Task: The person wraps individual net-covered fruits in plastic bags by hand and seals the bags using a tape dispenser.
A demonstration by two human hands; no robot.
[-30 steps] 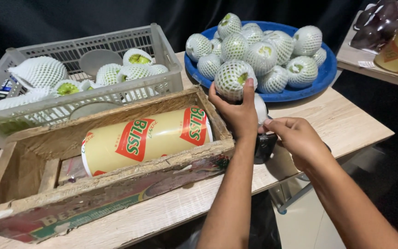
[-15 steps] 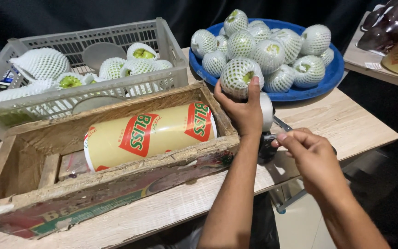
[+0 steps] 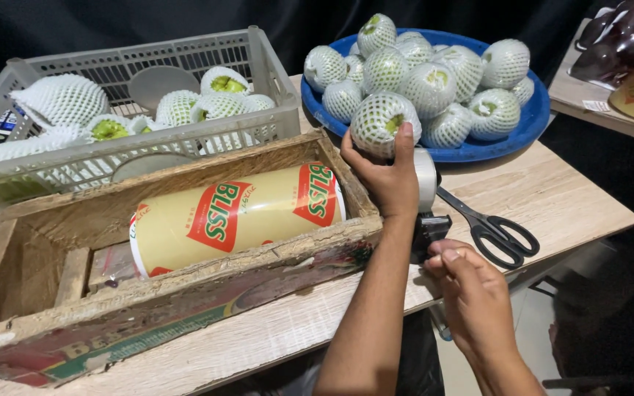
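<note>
Near the wooden worktop's (image 3: 552,213) edge, the right hand (image 3: 471,290) pinches a black tape dispenser (image 3: 427,220). Farther off, left hand (image 3: 387,172) fingers clasp a green foam-netted fruit (image 3: 376,121) beside the heaped blue round plate (image 3: 530,125).

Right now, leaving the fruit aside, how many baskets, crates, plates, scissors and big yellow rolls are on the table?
Grey plastic basket: 1
Wooden crate: 1
Blue plate: 1
Black scissors: 1
Yellow roll: 1
Total: 5
</note>
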